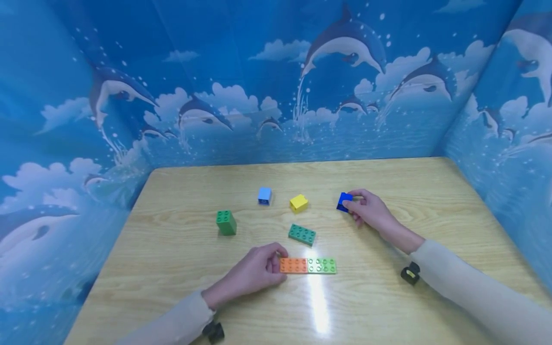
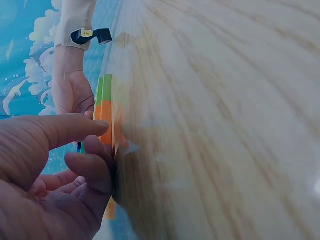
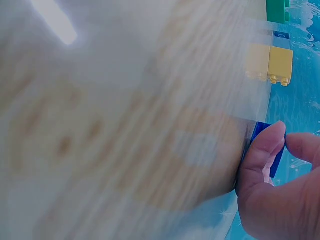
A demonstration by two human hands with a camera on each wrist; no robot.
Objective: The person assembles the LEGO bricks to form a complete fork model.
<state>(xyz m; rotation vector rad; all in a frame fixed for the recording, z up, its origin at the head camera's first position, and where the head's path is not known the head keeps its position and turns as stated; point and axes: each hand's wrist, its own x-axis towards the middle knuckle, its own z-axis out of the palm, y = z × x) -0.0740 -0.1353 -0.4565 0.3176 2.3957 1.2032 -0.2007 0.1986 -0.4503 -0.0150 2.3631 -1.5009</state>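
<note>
At the front middle of the table, an orange building brick (image 1: pixel 293 265) and a light green brick (image 1: pixel 322 266) lie end to end in a straight row. My left hand (image 1: pixel 257 270) holds the orange brick's left end between thumb and fingers; the left wrist view shows the thumb against the orange side (image 2: pixel 106 116). Farther back on the right, my right hand (image 1: pixel 372 211) pinches a dark blue brick (image 1: pixel 343 201). That brick (image 3: pixel 278 162) is partly covered by the thumb in the right wrist view.
A flat dark green brick (image 1: pixel 302 234) lies behind the row. Beyond it are a yellow brick (image 1: pixel 298 203) and a light blue brick (image 1: pixel 265 196). A tall green brick (image 1: pixel 226 223) stands upright on the left. Dolphin-printed blue walls (image 1: pixel 276 96) enclose the wooden table (image 1: pixel 172 268).
</note>
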